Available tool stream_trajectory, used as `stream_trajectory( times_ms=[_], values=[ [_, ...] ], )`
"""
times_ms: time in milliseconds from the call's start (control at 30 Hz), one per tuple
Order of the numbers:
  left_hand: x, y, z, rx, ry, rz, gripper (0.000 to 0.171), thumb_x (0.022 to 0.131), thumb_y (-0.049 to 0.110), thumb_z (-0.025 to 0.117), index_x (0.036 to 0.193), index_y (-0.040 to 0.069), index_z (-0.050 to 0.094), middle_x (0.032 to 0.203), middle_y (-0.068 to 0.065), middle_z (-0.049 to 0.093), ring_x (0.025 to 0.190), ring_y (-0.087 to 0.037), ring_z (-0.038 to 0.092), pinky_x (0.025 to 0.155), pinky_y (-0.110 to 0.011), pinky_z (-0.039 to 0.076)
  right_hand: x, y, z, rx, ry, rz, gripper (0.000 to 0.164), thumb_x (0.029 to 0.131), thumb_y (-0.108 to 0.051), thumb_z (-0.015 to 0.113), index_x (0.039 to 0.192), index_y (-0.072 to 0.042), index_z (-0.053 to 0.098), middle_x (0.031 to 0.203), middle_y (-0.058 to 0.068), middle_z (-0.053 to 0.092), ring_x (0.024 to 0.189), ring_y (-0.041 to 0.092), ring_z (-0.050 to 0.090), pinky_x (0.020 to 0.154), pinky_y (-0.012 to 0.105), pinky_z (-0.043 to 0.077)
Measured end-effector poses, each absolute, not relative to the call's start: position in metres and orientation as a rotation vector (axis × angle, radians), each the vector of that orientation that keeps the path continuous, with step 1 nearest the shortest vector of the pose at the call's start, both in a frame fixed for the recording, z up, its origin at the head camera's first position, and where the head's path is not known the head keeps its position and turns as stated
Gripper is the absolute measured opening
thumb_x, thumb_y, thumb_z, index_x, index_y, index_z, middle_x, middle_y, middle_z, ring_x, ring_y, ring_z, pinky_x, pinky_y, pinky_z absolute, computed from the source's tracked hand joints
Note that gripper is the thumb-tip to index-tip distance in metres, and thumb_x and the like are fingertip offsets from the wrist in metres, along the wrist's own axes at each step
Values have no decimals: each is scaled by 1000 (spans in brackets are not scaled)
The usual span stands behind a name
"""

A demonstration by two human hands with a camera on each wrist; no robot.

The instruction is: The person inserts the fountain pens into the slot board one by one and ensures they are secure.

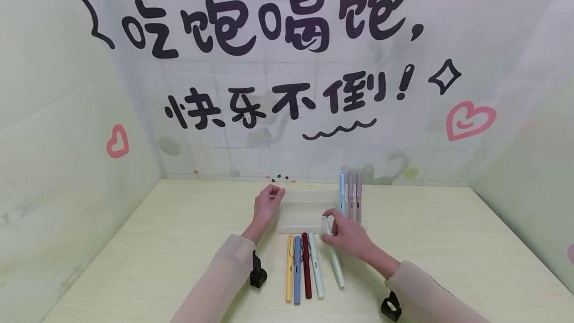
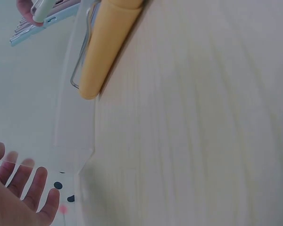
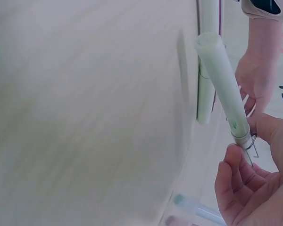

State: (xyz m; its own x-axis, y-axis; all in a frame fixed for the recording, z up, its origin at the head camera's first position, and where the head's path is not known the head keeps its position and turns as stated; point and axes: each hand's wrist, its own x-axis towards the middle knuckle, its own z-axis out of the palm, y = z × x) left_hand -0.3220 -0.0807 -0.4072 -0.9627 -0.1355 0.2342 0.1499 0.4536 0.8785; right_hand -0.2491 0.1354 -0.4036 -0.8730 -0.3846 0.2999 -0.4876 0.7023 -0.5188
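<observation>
A clear tray (image 1: 301, 230) stands near the back of the table. At its back left corner my left hand (image 1: 267, 204) pinches the rim between thumb and fingers; some fingertips show through clear plastic in the left wrist view. My right hand (image 3: 257, 181) holds a pale green pen (image 3: 224, 84) by its clip end, with the body slanting toward me. Left of that pen, a yellow pen (image 1: 289, 269), a blue pen (image 1: 297, 273), a dark red pen (image 1: 307, 265) and another pale green pen (image 1: 316, 265) lie side by side in front of the tray.
At the tray's right end are a light blue pen (image 1: 343, 193) and two mauve pens, one (image 1: 351, 196) beside the other (image 1: 358, 196). A printed cloth backdrop (image 1: 251, 158) rises behind the wooden table (image 1: 179, 243), with side panels left and right.
</observation>
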Motion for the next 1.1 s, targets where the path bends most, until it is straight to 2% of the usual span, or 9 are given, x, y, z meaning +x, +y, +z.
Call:
stream_trajectory(
  times_ms=[867,1100],
  values=[
    [-324,-81,-407,5,-2440,-1511,23,89,24,52,96,3,58,95,-10,60,89,-23,56,76,-33,47,-275,141,-371,517,-2584,904,49,74,-18,70,114,-4,46,60,-4,47,47,9,41,40,26,34],
    [-322,-81,-407,-1,-2434,-1518,22,89,23,53,95,2,58,94,-11,60,88,-24,56,75,-34,47,-282,143,-367,506,-2521,876,51,74,-18,69,117,0,46,59,-6,47,46,8,41,41,26,35]
  ],
)
